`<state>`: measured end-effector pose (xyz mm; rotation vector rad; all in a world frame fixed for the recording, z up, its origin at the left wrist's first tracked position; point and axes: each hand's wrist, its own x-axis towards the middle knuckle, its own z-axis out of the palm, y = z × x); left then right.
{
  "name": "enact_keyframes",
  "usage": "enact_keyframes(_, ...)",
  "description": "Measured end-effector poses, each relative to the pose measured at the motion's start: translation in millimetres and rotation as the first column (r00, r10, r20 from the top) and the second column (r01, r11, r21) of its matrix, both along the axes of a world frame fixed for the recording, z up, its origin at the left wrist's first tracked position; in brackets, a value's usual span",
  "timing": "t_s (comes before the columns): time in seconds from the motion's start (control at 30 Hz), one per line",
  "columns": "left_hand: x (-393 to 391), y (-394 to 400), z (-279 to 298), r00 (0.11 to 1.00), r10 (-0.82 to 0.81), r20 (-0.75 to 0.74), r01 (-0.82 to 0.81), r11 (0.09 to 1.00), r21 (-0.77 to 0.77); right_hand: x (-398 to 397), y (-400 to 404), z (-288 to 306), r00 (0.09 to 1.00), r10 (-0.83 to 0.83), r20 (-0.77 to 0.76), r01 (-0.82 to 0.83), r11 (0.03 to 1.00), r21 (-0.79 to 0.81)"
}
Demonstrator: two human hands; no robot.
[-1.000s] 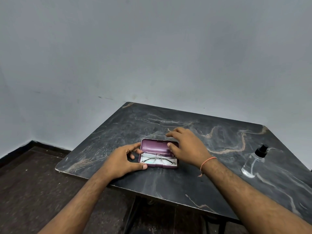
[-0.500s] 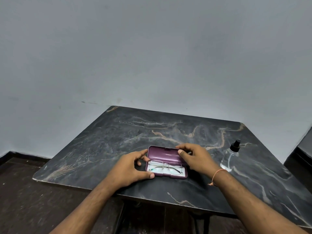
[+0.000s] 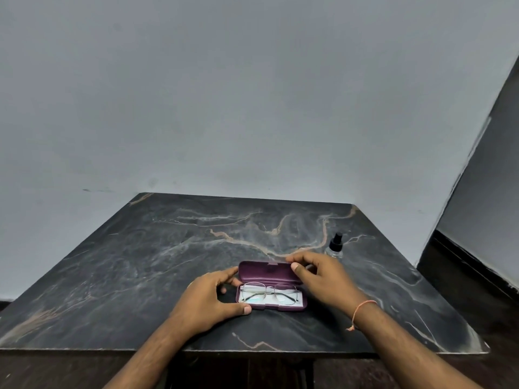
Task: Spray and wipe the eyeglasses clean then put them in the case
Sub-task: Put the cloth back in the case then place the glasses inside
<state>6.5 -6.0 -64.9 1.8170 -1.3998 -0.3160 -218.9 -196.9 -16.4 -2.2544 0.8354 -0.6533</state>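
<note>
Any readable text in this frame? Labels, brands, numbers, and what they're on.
None readable.
Case: no brand or label shows on lid or tray.
Glasses: any marking on the frame is too small to tell.
Spray bottle: clear with a black top, no label visible.
Table: only marble veins, no signs.

Under my right fingers (image 3: 302, 258) the lid of the case (image 3: 269, 272) looks like smooth purple plastic with a soft sheen. Between my two hands the eyeglasses (image 3: 269, 293) have a thin, shiny metal frame and clear glossy lenses, lying on a pale matt lining. The table (image 3: 140, 262) has a dark polished stone look with light veins. Beyond my right fingers, the spray bottle (image 3: 334, 248) is clear and glossy with a black matt cap.
</note>
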Motion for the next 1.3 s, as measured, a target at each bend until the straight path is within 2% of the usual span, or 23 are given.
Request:
enact_keyframes(0.43,-4,5,4,0.995,-0.007,0.104,0.008,1.000,-0.003,-14,13,-5,0.994,0.063,0.094,-0.062,0.998,-0.008)
enact_keyframes(0.73,-10,10,7,0.987,0.046,0.153,-0.051,0.998,0.028,-29,28,-10,0.993,0.116,0.029,-0.114,0.990,-0.082)
enact_keyframes(0.9,-11,12,7,0.990,0.038,0.137,-0.043,0.999,0.028,-36,30,-20,0.988,0.153,0.024,-0.146,0.972,-0.186)
enact_keyframes(1.3,-11,11,10,0.994,0.033,0.101,-0.032,0.999,-0.020,-41,32,-37,0.978,0.181,0.102,-0.154,0.962,-0.225)
